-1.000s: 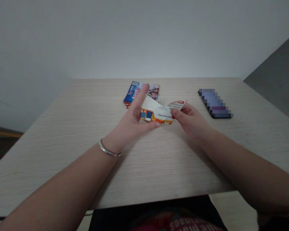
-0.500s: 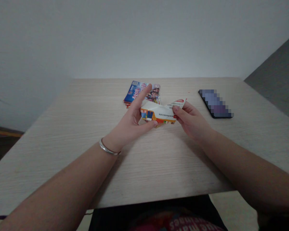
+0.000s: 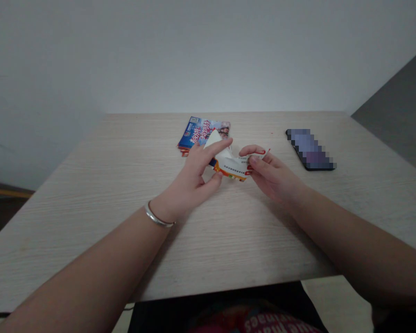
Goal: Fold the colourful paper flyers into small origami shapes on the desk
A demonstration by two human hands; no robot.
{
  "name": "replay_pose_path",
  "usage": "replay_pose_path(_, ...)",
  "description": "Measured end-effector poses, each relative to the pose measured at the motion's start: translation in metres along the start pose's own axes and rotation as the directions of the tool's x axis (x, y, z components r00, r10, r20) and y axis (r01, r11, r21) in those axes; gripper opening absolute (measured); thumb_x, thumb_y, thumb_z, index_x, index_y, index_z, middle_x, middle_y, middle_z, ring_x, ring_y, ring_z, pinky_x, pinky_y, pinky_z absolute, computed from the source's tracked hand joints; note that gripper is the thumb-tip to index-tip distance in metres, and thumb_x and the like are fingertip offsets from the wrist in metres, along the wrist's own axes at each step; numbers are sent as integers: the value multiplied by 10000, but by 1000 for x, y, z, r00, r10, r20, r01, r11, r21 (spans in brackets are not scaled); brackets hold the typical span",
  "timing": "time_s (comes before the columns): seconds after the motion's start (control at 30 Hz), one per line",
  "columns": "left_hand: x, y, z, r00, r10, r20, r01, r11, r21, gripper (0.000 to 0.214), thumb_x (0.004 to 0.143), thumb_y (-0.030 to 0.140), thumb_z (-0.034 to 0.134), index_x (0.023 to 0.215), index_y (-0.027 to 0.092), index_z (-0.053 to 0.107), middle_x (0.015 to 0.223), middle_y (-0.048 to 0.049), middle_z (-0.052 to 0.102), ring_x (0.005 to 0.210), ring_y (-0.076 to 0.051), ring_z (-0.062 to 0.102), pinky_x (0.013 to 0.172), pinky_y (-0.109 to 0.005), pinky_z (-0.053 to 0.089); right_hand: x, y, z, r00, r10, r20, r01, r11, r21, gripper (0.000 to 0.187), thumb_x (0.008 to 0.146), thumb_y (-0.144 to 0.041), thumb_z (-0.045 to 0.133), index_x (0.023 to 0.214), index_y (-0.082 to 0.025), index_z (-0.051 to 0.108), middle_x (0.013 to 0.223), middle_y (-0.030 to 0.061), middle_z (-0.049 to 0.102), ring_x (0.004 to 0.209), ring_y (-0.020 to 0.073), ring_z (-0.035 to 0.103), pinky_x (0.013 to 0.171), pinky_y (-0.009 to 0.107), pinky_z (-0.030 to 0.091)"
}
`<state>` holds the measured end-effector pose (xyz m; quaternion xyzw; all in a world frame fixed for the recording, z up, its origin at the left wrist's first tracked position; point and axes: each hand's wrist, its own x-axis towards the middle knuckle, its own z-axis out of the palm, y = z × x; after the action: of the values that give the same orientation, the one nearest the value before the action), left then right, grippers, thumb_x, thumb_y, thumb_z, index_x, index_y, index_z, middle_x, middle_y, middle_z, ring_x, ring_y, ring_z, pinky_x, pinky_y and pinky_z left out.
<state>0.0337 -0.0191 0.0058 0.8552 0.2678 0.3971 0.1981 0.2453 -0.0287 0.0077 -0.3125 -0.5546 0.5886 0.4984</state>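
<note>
A folded printed paper leaflet (image 3: 233, 165), white with orange and red print, is held just above the table between both hands. My left hand (image 3: 194, 178) pinches its left side, index finger stretched over the top fold and thumb below. On the paper's right end, my right hand (image 3: 272, 175) grips it between thumb and fingers. I wear a silver bracelet (image 3: 157, 217) on the left wrist.
A small stack of blue printed leaflets (image 3: 201, 132) lies on the light wooden table (image 3: 107, 175) just behind my hands. A dark phone (image 3: 310, 149) lies at the right. The table meets a plain wall at the back; its front edge is near my lap.
The leaflet has been folded tighter and now looks smaller. My left index finger swung right and down over the paper's top. My right hand stayed nearly in place.
</note>
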Motion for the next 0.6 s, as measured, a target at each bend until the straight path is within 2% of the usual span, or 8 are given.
replay_pose_path(0.1, 1, 2, -2, 999, 20, 44, -20, 1000, -5, 707, 934, 247, 541, 1551, 331, 206, 1609, -43, 275, 1473, -296, 267, 1232, -519, 219, -1, -1, -1, 998, 40, 49, -41, 999, 3, 333, 753, -546, 744, 970, -307, 662, 931, -25, 712, 821, 159, 653, 720, 299, 524)
replay_pose_path(0.23, 1, 6, -2, 996, 44, 75, -39, 997, -61, 779, 941, 306, 555, 1568, 348, 96, 1662, -4, 91, 1522, -313, 112, 1254, -544, 119, -3, -2, -1, 996, 72, 56, -72, 997, -2, 353, 761, -569, 732, 986, -303, 672, 897, -24, 719, 786, 155, 659, 692, 293, 527)
replay_pose_path(0.47, 1, 6, 1, 999, 3, 40, 3, 987, -163, 800, 945, 374, 566, 1561, 388, 55, 1665, 34, 38, 1530, -292, 67, 1263, -510, 119, -2, -3, 3, 994, 61, 92, -66, 996, 62, 343, 725, -528, 782, 970, -305, 693, 952, -28, 747, 841, 151, 696, 762, 302, 563)
replay_pose_path(0.6, 3, 6, 3, 999, -9, 42, 17, 984, -180, 846, 925, 388, 602, 1559, 402, 41, 1664, 36, 50, 1529, -296, 60, 1261, -525, 110, 0, -2, -1, 997, 75, 29, -76, 997, 32, 335, 719, -554, 773, 905, -294, 672, 905, -32, 747, 821, 163, 707, 738, 318, 576)
